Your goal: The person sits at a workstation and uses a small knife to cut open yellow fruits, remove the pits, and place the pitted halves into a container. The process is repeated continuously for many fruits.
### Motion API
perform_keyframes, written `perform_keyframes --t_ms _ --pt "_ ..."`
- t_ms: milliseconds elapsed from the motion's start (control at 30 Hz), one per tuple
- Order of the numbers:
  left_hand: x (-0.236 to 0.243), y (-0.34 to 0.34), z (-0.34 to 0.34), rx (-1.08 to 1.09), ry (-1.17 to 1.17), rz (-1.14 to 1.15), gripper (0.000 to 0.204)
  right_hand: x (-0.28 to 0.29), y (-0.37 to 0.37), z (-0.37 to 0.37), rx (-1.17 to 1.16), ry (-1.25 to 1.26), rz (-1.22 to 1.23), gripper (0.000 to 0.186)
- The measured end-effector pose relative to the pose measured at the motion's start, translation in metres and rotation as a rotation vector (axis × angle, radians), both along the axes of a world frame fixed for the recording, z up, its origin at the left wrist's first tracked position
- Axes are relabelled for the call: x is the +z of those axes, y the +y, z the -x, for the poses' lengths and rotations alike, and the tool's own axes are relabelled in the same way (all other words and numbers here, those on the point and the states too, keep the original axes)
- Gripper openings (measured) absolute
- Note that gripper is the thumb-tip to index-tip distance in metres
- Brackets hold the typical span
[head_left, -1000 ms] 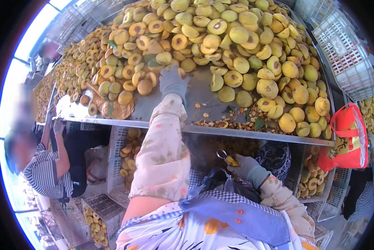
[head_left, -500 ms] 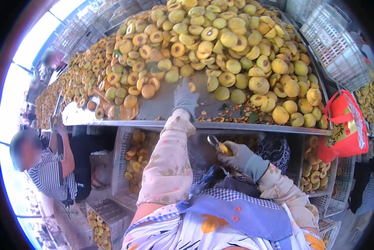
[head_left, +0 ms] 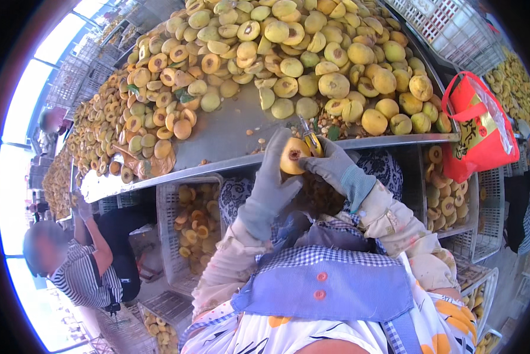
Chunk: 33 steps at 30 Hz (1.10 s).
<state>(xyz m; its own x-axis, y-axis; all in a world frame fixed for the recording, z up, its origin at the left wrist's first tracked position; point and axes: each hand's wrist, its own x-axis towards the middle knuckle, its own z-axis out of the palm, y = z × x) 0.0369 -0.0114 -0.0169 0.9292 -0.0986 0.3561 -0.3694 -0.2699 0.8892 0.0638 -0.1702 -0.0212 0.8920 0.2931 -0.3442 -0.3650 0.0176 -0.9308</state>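
Note:
My left hand (head_left: 269,189), in a grey work glove, is closed around a yellow peach half (head_left: 287,160). Its cut face, with a dark reddish-brown centre, is turned up toward me. Close beside it, my gloved right hand (head_left: 334,172) grips a yellow-handled pitting tool (head_left: 314,143) whose metal end points up and away. The right fingertips touch the edge of the peach half. Both hands are just on my side of the metal table (head_left: 217,133), which bears a large heap of peach halves (head_left: 288,65).
A crate of fruit halves (head_left: 169,219) stands below the table at left, another crate (head_left: 477,206) at right. A red bag (head_left: 474,127) hangs by the table's right corner. Pit fragments (head_left: 262,132) litter the metal. A co-worker in a striped shirt (head_left: 79,274) sits at left.
My left hand has come back from the heap and now holds a peach half. My right hand has moved up with the pitting tool to meet it. The whole view has shifted.

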Motion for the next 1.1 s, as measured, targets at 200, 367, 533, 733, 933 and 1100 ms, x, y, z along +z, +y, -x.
perform_keyframes --t_ms 200,367,533,733,933,1100 --pt "-0.029 0.007 0.029 -0.064 0.869 0.983 0.046 -0.031 0.005 0.018 0.092 -0.608 0.306 0.044" --pt "-0.008 0.014 0.021 0.013 0.707 1.396 0.048 -0.002 -0.007 0.031 -0.06 -0.708 0.537 0.03" --pt "0.002 0.016 0.028 -0.051 0.659 1.422 0.044 0.018 0.011 0.065 0.33 -0.595 0.907 0.034" --pt "0.004 0.011 0.037 -0.015 0.604 1.316 0.047 0.023 0.02 0.067 0.388 -0.534 0.993 0.033" --pt "0.0 0.003 0.049 0.033 0.364 0.947 0.044 0.015 0.025 0.071 0.434 -0.469 1.02 0.038" --pt "0.003 0.009 0.062 0.221 -0.109 -0.138 0.03 0.012 0.017 0.068 0.537 -0.518 1.07 0.035"
